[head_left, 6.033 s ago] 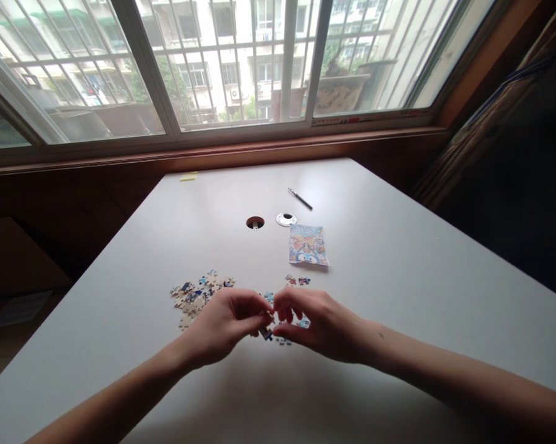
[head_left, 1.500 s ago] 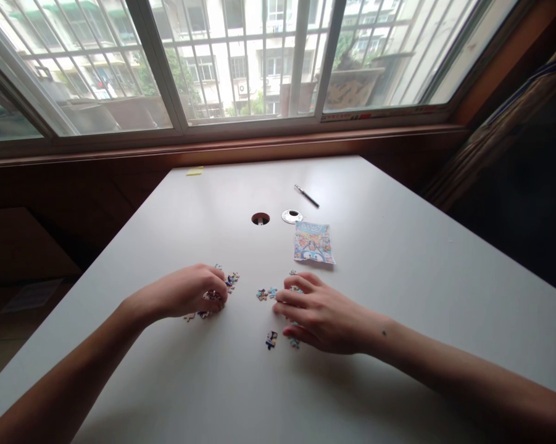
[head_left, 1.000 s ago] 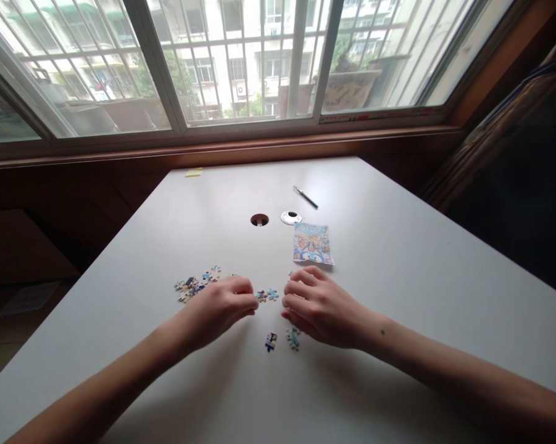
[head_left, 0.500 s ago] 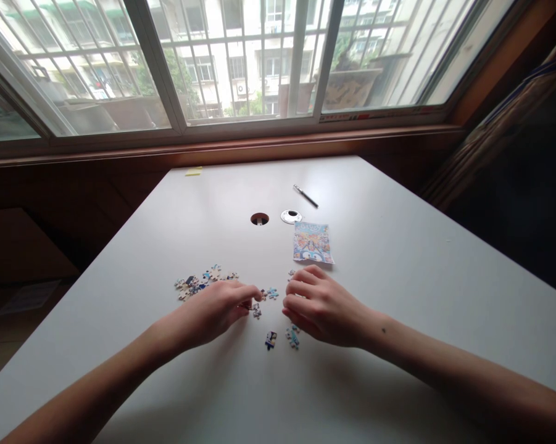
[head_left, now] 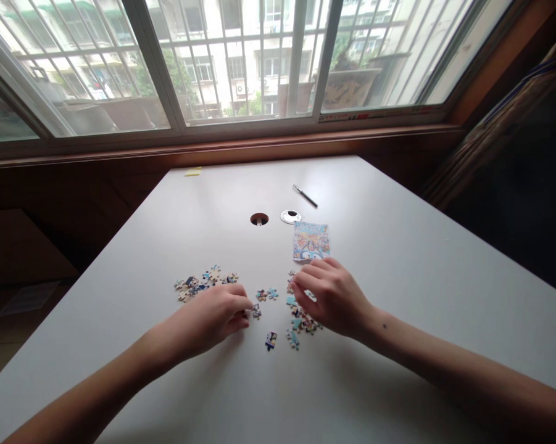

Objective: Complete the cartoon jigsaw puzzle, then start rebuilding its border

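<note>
Both of my hands rest on a white table [head_left: 398, 259] among loose jigsaw pieces. My left hand [head_left: 213, 317] is curled, thumb against fingers, its tips right beside a small piece [head_left: 256, 311]; I cannot tell if anything is pinched. My right hand [head_left: 336, 296] lies palm down with fingers spread, its fingertips on a cluster of pieces [head_left: 302, 322] and a light blue piece [head_left: 290, 301]. Two joined pieces [head_left: 266, 295] lie between the hands. A dark blue piece [head_left: 271, 340] lies nearer to me. A pile of pieces [head_left: 203, 283] sits beyond my left hand.
A printed reference picture [head_left: 311, 242] lies just beyond my right hand. Farther back are a cable hole [head_left: 259, 219], its round cap [head_left: 290, 216], a pen [head_left: 305, 196] and a yellow note [head_left: 193, 172]. Windows run along the far wall.
My left hand came from the pile to the middle and drew back a little, leaving a small piece there. My right hand shifted away from me, uncovering the cluster of pieces.
</note>
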The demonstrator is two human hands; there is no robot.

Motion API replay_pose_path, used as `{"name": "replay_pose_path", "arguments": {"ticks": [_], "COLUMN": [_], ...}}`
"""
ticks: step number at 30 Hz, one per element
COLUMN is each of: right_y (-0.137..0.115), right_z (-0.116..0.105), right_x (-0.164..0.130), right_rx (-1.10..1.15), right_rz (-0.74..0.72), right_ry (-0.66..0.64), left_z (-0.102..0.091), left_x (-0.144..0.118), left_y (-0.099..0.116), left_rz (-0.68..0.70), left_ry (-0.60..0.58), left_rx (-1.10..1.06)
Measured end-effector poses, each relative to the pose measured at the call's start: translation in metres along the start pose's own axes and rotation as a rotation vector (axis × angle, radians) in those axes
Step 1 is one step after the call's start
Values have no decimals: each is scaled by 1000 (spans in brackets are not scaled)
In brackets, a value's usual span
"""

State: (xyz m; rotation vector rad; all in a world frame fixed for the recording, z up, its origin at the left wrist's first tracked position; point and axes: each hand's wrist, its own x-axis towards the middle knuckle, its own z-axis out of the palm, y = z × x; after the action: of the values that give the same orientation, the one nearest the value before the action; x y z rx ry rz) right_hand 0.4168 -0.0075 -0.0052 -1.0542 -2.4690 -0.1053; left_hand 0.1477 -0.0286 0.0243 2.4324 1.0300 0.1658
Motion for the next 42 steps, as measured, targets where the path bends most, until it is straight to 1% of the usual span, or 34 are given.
{"name": "replay_pose_path", "arguments": {"ticks": [3, 6, 11, 14, 16, 17, 21, 24, 27, 32, 37, 42], "right_y": [9, 17, 22, 21, 22, 22, 24, 24, 25, 23, 21, 20], "right_z": [5, 11, 14, 14, 15, 16, 19, 19, 19, 19, 18, 16], "right_x": [1, 1, 1, 1, 1, 1, 0, -1, -2, -2, 0, 0], "right_rx": [16, 69, 124, 142, 153, 159, 175, 175, 174, 179, 187, 192], "right_rz": [141, 199, 225, 235, 239, 241, 245, 251, 257, 250, 233, 226], "right_ry": [22, 26, 52, 68, 74, 74, 73, 60, 47, 32, 28, 30], "left_z": [7, 12, 17, 14, 5, -2, -35, -48, -47, -40, -37, -35], "left_x": [0, 0, 2, 4, 4, 3, -9, -17, -19, -20, -17, -11], "left_y": [19, 28, 23, 18, 11, 6, -24, -38, -38, -32, -35, -36], "left_rz": [85, 210, 285, 334, 317, 287, 75, -33, -76, -119, -70, -65], "left_ry": [-20, -30, 0, 7, 7, 2, -33, -70, -126, -162, -135, -102], "left_rx": [-11, -41, 8, 22, 34, 45, 120, 130, 118, 137, 93, 96]}}
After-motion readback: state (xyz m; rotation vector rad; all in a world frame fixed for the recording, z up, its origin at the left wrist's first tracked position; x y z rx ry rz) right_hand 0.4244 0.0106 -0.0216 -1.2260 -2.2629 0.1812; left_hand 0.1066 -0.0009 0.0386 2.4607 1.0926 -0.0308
